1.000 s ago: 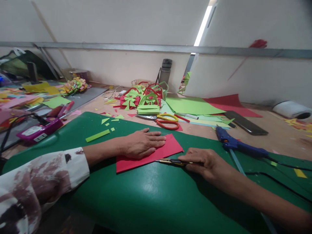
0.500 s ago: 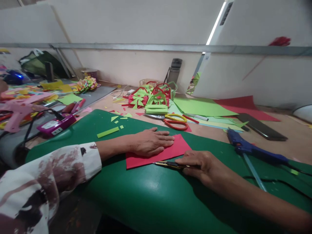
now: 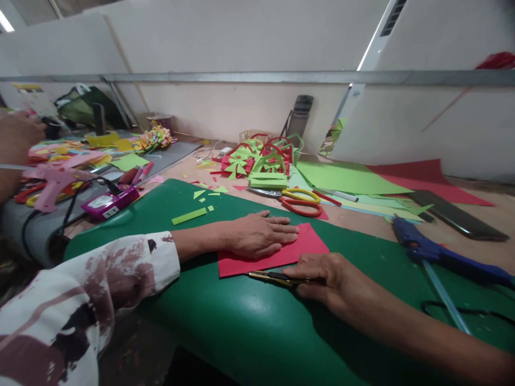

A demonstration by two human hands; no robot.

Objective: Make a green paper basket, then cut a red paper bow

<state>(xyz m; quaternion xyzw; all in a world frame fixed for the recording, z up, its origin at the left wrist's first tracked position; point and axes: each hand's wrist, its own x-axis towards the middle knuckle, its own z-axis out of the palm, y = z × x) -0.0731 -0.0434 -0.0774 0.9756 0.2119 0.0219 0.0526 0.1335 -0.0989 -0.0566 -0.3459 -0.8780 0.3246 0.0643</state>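
Note:
A folded piece of red paper lies on the green mat in front of me. My left hand rests flat on top of it, fingers stretched to the right. In my right hand I grip a utility knife, held low at the paper's near edge with its tip pointing left. Whether the blade touches the paper I cannot tell. Small green paper scraps lie on the mat beyond my left wrist.
Scissors with red and yellow handles lie behind the paper. A blue glue gun and a phone are at the right. At the left are a pink glue gun, a purple power socket and another person's hand.
My right hand has slid the knife slightly left along the paper's near edge. The view has shifted left, and another person's arm shows more at the left. My left hand stays put.

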